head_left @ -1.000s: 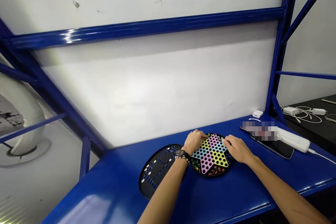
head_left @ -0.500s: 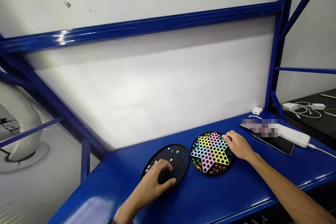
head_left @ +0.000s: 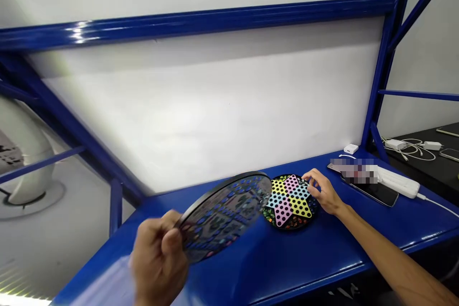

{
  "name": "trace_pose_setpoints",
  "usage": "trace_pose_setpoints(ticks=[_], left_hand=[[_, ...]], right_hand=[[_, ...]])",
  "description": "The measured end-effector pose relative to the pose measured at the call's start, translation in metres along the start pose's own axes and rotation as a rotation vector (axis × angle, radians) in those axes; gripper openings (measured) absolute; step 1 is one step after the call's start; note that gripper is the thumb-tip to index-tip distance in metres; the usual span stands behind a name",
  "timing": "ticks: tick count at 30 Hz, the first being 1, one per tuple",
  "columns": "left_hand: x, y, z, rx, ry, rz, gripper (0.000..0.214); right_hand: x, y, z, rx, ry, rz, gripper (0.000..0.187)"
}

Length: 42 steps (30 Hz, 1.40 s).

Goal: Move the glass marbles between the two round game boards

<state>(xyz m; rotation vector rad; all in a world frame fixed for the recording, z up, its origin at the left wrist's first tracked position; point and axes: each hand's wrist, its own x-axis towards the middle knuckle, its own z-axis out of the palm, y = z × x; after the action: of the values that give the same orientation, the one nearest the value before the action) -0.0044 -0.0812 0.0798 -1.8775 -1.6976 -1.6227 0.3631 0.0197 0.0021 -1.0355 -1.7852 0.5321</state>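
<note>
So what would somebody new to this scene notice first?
Probably the star board, lying on the blue table with pink, yellow and light blue points. Next, the dark disc, tilted toward the lower middle of the view, its near edge gripped by the fingers of the left hand. Then the right hand, at the star board's right edge.

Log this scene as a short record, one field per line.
Left hand: left hand grips the black perforated disc by its rim
Disc: raised, tilted
Right hand: right hand at the right edge of the star board; contact unclear
Board: flat; pink, yellow, blue star; small coloured pieces around it
Surface: blue table
Far right: dark phone, white cable
</note>
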Motion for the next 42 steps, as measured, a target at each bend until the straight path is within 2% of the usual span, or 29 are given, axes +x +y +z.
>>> trace_pose_setpoints(ticks=[2, 4, 6, 7, 8, 10, 12, 16, 19, 21, 24, 26, 28, 31, 42], left_hand=[[0.015, 0.02, 0.043, -0.136, -0.153, -0.134, 0.046], [0.022, 0.029, 0.096, -0.273, -0.304, -0.297, 0.054], [0.022, 0.024, 0.147, -0.358, -0.399, -0.441, 0.06], [0.021, 0.018, 0.168, -0.332, -0.444, -0.459, 0.063], [0.019, 0.01, 0.184, -0.288, -0.498, -0.43, 0.064], [0.014, -0.008, 0.204, -0.249, -0.559, -0.391, 0.059], [0.01, -0.023, 0.209, -0.197, -0.616, -0.336, 0.051], [0.003, -0.038, 0.199, -0.069, -0.752, -0.175, 0.052], [0.003, -0.04, 0.189, -0.082, -0.873, -0.059, 0.055], [0.003, -0.039, 0.184, -0.09, -0.927, -0.023, 0.057], [0.001, -0.038, 0.178, -0.004, -0.931, 0.043, 0.055], [-0.002, -0.036, 0.176, 0.075, -0.946, 0.102, 0.055], [-0.005, -0.034, 0.176, 0.113, -0.986, 0.138, 0.06], [-0.008, -0.033, 0.176, 0.114, -1.008, 0.141, 0.067], [-0.007, -0.032, 0.177, 0.107, -0.992, 0.125, 0.068]], right_hand=[[-0.002, -0.003, 0.001, 0.088, -0.08, -0.021, 0.068], [-0.002, -0.005, 0.002, 0.152, -0.147, 0.051, 0.066], [0.0, -0.002, 0.002, 0.142, -0.133, 0.18, 0.053], [0.001, 0.001, 0.002, 0.113, -0.09, 0.249, 0.047], [0.003, 0.005, 0.002, 0.071, -0.037, 0.311, 0.043], [0.006, 0.015, 0.002, -0.033, 0.038, 0.406, 0.044], [0.007, 0.024, 0.004, -0.177, 0.021, 0.454, 0.048], [0.003, 0.029, 0.005, -0.463, -0.159, 0.486, 0.039], [0.001, 0.023, 0.002, -0.49, -0.271, 0.438, 0.034], [0.0, 0.018, 0.0, -0.472, -0.295, 0.387, 0.036], [-0.001, 0.012, 0.002, -0.487, -0.366, 0.33, 0.056], [-0.003, 0.009, 0.005, -0.505, -0.488, 0.321, 0.074], [-0.003, 0.009, 0.007, -0.511, -0.584, 0.339, 0.084], [-0.004, 0.008, 0.009, -0.501, -0.597, 0.35, 0.085], [-0.004, 0.005, 0.006, -0.501, -0.595, 0.349, 0.085]])
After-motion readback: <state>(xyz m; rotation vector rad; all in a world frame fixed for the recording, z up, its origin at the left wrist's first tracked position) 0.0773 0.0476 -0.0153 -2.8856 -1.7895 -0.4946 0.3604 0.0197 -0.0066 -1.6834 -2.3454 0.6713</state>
